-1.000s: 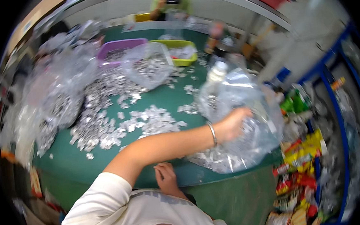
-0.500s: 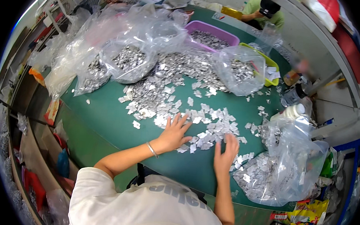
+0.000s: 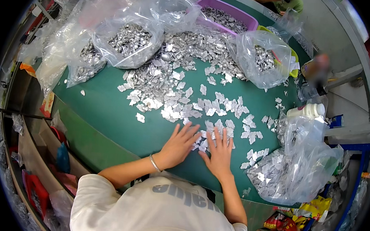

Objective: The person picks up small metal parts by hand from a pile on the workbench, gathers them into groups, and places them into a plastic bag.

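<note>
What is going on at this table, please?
Someone in a white shirt has the left hand and right hand spread at a small patch of flat silvery pieces on the green table. Neither hand visibly grips anything. More pieces are heaped farther back; others are in the purple tub and the clear plastic bag at right.

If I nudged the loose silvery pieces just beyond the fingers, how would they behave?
The silvery pieces would probably slide rather than roll, as they look flat and lie on a smooth-looking green tabletop. Each is likely light, being much smaller than the right hand. They may snag together, since their outlines look jagged and many overlap.
</note>
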The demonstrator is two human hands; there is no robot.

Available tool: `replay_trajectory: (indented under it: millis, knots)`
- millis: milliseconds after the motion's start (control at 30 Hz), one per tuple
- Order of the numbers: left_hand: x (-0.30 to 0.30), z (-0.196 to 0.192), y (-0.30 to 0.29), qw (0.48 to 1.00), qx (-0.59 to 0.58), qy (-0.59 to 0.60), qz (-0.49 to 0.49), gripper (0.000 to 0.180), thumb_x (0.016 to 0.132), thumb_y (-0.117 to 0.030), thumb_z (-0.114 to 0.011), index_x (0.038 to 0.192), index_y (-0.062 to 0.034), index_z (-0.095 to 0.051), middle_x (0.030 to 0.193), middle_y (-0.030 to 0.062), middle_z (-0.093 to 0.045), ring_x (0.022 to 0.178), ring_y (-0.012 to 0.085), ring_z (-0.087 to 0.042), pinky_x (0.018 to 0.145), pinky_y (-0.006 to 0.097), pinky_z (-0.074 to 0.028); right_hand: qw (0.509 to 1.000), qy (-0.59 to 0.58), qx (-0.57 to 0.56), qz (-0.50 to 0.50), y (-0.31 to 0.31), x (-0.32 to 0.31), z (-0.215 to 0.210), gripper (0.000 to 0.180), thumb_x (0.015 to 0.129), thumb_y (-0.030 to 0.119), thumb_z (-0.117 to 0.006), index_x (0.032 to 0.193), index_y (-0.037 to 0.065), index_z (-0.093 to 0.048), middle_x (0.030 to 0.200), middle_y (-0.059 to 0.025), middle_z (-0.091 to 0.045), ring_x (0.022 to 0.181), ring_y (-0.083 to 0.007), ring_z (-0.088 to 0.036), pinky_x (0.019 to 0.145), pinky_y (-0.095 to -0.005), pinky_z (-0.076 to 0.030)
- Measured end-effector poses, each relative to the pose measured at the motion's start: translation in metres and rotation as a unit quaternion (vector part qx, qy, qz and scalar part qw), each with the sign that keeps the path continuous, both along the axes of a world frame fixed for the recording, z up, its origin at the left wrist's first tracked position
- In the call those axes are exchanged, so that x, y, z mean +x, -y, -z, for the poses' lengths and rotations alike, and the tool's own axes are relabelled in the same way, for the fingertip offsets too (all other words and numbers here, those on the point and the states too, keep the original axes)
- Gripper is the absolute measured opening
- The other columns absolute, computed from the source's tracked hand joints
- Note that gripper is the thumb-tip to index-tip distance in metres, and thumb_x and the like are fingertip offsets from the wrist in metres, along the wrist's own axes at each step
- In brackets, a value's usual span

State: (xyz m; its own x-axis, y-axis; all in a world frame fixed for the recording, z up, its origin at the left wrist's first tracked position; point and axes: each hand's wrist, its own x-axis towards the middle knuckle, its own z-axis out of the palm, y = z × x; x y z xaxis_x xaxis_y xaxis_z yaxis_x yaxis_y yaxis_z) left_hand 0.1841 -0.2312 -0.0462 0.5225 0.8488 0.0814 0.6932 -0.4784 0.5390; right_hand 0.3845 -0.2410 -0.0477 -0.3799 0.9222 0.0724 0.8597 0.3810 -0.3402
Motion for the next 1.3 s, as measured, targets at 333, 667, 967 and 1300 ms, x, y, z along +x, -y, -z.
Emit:
replay_trajectory:
  millis: [333,667,967,1300]
  knots:
    - [-0.017,-0.02,0.022,0.995,-0.007,0.004,0.103,0.056,0.082,-0.011,-0.063,0.135,-0.0081,-0.045,0.147,0.0114,-0.034,0.137,0.0339,-0.027,0.107,0.057,-0.025,0.99,-0.128,-0.012,0.056,0.033,0.012,-0.014,0.045,0.078,0.023,-0.071,0.12,0.013,-0.059,0.135,-0.0086,-0.048,0.132,-0.0371,-0.034,0.106,-0.0565,-0.022]
    - [-0.026,-0.007,0.045,0.997,-0.05,0.024,0.056,0.047,0.086,-0.011,-0.059,0.132,-0.0072,-0.047,0.148,0.0141,-0.031,0.138,0.0357,-0.025,0.108,0.056,-0.023,0.974,-0.143,0.018,0.176,0.067,0.026,0.006,0.04,0.084,0.013,-0.063,0.121,0.004,-0.056,0.141,-0.0117,-0.042,0.133,-0.0394,-0.032,0.105,-0.0578,-0.021]
    - [-0.029,-0.017,0.055,0.966,-0.142,0.21,0.047,0.032,0.088,-0.004,-0.056,0.12,-0.0033,-0.058,0.126,0.017,-0.053,0.12,0.0315,-0.05,0.1,0.042,-0.039,0.979,-0.137,-0.015,0.153,0.075,0.025,-0.008,0.057,0.081,0.018,-0.066,0.132,0.002,-0.046,0.144,-0.0171,-0.037,0.137,-0.042,-0.025,0.109,-0.0549,-0.018]
    - [-0.047,0.055,0.099,0.44,-0.759,0.481,0.002,0.042,0.099,-0.013,-0.038,0.135,0.009,-0.038,0.135,0.0275,-0.044,0.129,0.0338,-0.041,0.111,0.038,-0.031,0.981,-0.168,-0.045,0.089,0.092,0.006,-0.001,0.059,0.08,0.024,-0.069,0.13,0.003,-0.047,0.143,-0.0184,-0.035,0.135,-0.0464,-0.025,0.106,-0.0592,-0.023]
